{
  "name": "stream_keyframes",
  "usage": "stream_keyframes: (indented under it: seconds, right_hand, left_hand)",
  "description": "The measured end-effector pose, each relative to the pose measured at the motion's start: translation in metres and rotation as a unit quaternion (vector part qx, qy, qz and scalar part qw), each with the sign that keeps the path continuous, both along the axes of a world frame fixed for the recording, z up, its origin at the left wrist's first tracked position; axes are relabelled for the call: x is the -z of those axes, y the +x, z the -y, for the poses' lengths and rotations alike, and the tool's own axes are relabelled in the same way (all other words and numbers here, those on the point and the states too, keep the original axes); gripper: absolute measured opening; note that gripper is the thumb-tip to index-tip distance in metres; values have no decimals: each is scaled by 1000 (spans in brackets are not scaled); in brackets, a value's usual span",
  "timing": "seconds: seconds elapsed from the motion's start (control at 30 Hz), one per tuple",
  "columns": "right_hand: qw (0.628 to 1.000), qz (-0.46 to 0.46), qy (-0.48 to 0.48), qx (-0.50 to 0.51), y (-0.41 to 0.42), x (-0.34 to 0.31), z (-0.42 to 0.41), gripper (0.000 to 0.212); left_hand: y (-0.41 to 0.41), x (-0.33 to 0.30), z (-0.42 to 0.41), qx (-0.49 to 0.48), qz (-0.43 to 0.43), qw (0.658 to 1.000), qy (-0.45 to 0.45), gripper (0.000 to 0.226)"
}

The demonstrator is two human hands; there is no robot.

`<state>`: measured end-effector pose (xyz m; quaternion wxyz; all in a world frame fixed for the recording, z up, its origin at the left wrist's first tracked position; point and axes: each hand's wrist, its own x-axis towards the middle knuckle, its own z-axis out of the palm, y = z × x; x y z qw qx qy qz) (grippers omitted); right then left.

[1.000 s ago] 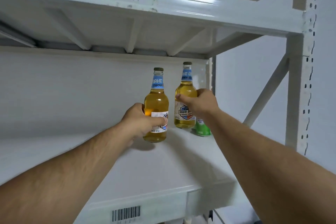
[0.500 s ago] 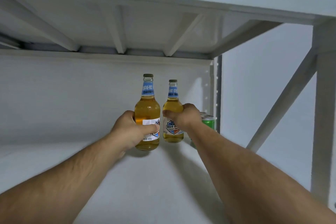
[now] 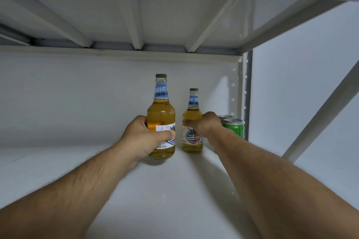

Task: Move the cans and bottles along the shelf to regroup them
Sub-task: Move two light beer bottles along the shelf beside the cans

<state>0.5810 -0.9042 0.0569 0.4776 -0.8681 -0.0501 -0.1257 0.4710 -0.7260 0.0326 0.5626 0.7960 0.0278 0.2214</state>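
Bottles: two clear glass beer bottles, capped, each holding amber liquid up to the neck, stand upright toward the back right corner of the white shelf (image 3: pixel 77 161). The nearer bottle (image 3: pixel 161 114) is enclosed by the left hand (image 3: pixel 144 137), fingers wrapped around the lower body and thumb laid across the white label; whether its base touches the shelf cannot be told. The farther bottle (image 3: pixel 192 120) stands closer to the back wall and is gripped by the right hand (image 3: pixel 204 124), closed around its shoulder above the shield label. The two bottles are near each other but apart. Two green cans (image 3: pixel 233 128), tops sealed, sit just beside the right hand against the right upright (image 3: pixel 245 93) at the shelf's right edge, one behind the other. The shelf surface left of the bottles and forward toward the front edge is bare. The underside of the upper shelf (image 3: pixel 136 15), with ribs, hangs well above the bottle caps.
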Motion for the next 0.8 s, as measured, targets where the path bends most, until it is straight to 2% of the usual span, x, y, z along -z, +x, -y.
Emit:
stream_keyframes:
  seconds: [0.07,0.23,0.5,0.67,0.8]
  right_hand:
    - [1000,-5,4,0,0,-1,1,65]
    - [1000,-19,8,-10,-2,-2,1,68]
    - [999,-11,-28,-26,-31,-11,5,58]
    - [988,34,-148,-34,-72,-32,16,29]
    - [959,87,-267,-35,-106,-51,36,43]
  left_hand:
    - [2,1,-1,-1,0,1000,-4,80]
    - [2,3,0,5,2,1000,-4,62]
    - [-1,8,5,-2,-5,1000,-1,63]
    - [-9,4,16,8,-12,1000,-11,55]
    - [-6,-3,31,24,-10,1000,-11,45]
